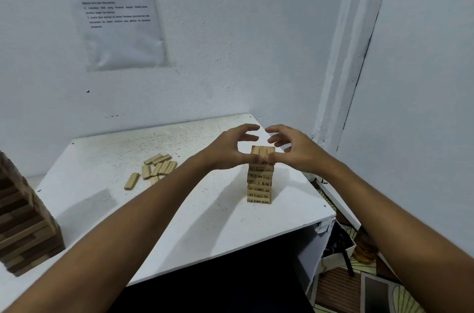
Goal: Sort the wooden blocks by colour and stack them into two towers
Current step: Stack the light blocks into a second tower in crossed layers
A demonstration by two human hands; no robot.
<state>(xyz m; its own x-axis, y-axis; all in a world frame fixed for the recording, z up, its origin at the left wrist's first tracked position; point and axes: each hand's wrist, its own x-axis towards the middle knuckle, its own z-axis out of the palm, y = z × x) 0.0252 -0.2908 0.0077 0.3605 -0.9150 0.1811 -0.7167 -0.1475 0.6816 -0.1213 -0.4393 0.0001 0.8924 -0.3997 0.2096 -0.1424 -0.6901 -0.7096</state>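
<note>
Head view: one frame, looking forward and down over a corner work area.
Wall (230, 30): white, rough plaster, meeting a second white wall at right.
Table (179, 223): white top, speckled with dark marks, pushed into the corner.
Sheet (115, 10): printed page in a clear sleeve, fixed to the wall at upper left; text too blurred to read.
Dark tower (23, 220): stack of darker brown blocks at the table's near left edge, partly cut off by the frame.
Light tower (259, 179): stack of pale wooden blocks with printed numbers on their ends, standing upright on the right part of the table, well apart from the dark tower.
Loose blocks (156, 168): small heap of pale blocks lying flat on the table behind and left of the light tower, one lying a little apart at the heap's left.
Left hand (230, 151): at the top left of the light tower, thumb against the top layer, fingers curved and spread above it.
Right hand (295, 151): mirrored at the top right, thumb against the same layer, fingers arched and apart.
Grip: both thumbs touch the top layer's front; neither hand lifts a block.
Box (338, 248): open white box on the floor, right of the table.
</note>
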